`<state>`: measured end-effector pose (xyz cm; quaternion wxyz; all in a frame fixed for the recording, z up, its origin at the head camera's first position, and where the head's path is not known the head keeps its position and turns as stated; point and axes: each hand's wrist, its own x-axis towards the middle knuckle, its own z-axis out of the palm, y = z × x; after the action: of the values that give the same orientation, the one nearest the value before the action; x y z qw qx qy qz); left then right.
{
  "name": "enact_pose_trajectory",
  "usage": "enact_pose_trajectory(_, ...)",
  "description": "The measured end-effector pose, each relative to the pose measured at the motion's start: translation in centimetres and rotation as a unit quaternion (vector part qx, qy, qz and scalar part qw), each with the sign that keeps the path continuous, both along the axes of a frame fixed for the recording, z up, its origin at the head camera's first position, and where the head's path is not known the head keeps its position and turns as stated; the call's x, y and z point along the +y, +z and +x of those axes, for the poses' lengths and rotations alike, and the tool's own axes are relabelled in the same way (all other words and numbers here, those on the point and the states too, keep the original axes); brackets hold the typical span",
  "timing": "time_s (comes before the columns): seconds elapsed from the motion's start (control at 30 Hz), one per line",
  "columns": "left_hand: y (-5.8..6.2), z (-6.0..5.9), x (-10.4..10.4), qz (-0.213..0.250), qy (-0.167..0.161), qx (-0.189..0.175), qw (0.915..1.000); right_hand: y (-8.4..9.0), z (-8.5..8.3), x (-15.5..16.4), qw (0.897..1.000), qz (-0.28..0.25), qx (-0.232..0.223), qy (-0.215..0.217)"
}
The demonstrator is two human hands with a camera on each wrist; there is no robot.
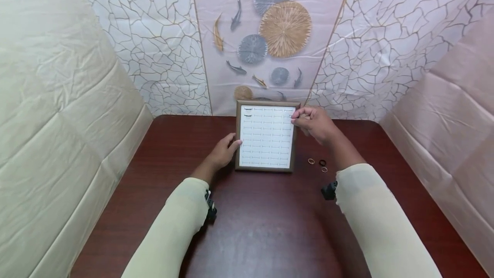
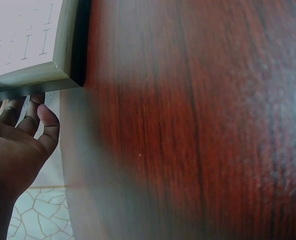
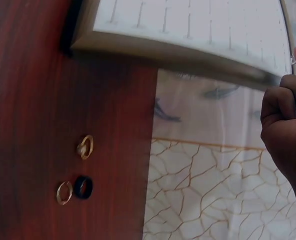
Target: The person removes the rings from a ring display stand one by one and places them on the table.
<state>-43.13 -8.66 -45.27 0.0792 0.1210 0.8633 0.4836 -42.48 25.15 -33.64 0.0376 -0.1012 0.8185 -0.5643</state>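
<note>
A ring display board (image 1: 266, 136) with a wooden frame and white slotted face stands propped up on the table. My left hand (image 1: 224, 151) grips its left edge, thumb at the front; in the left wrist view the fingers of this hand (image 2: 22, 135) reach behind the frame. Two dark rings (image 1: 248, 112) sit in slots at the board's upper left. At the upper right edge my right hand (image 1: 314, 124) pinches a small silvery ring (image 3: 293, 59) against the face, mostly hidden by the fingertips.
On the table right of the board lie a gold ring with a stone (image 3: 85, 147), a black ring (image 3: 83, 187) and a thin plain ring (image 3: 64, 193). Patterned cloth (image 1: 166, 33) hangs close behind the dark red table (image 1: 262, 226), with pale cloth along both sides.
</note>
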Motion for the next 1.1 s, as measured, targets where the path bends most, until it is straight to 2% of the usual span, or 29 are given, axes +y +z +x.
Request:
enact_pose_trajectory(0.53,0.3,0.1,0.3,-0.005,0.009,-0.013,0.9999,-3.4,1.7,5.6,0.998,0.038,-0.033,-0.025)
enact_pose_trajectory(0.8,0.2,0.0,0.1,-0.006,0.004,-0.006,1.0000,-5.6,1.9,8.1,0.992,0.097,-0.056,-0.051)
enact_pose_trajectory(1.1,0.5,0.3,0.3,-0.009,0.006,-0.011,0.9999,-8.0,2.6,9.5,0.989,0.113,-0.086,-0.043)
